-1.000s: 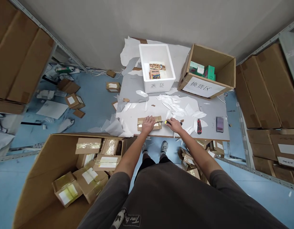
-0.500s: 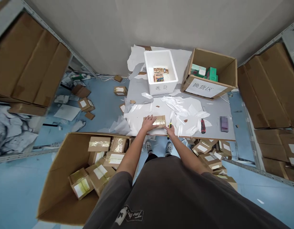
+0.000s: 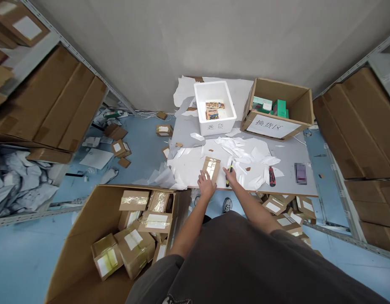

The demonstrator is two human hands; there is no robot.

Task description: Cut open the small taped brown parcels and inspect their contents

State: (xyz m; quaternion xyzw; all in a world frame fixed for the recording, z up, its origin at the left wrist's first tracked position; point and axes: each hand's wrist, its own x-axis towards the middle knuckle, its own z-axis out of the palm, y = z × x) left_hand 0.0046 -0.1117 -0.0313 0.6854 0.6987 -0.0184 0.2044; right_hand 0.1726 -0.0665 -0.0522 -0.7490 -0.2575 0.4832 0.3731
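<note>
A small brown cardboard box (image 3: 215, 164), bound with shiny clear tape, lies on the table with its long side pointing away from me. My left hand (image 3: 207, 184) grips its near left end, fingers over the top and side. To the right of the box, my right hand (image 3: 230, 175) is closed around a yellow-and-black utility knife (image 3: 231, 168), held upright and apart from the box. Crumpled white paper scraps (image 3: 234, 147) lie just beyond the knife.
On the table (image 3: 190, 122) stand a white foam box (image 3: 216, 128) with packets and a labelled carton (image 3: 274, 126) with green boxes. A red-and-black tool (image 3: 272, 176) lies right. A large open carton (image 3: 77, 236) of parcels stands at left; more parcels (image 3: 285, 219) lie below right.
The small box has been turned from lying crosswise to pointing away from me. My left hand has shifted to its near end. The knife stays in my right hand; the view has tilted.
</note>
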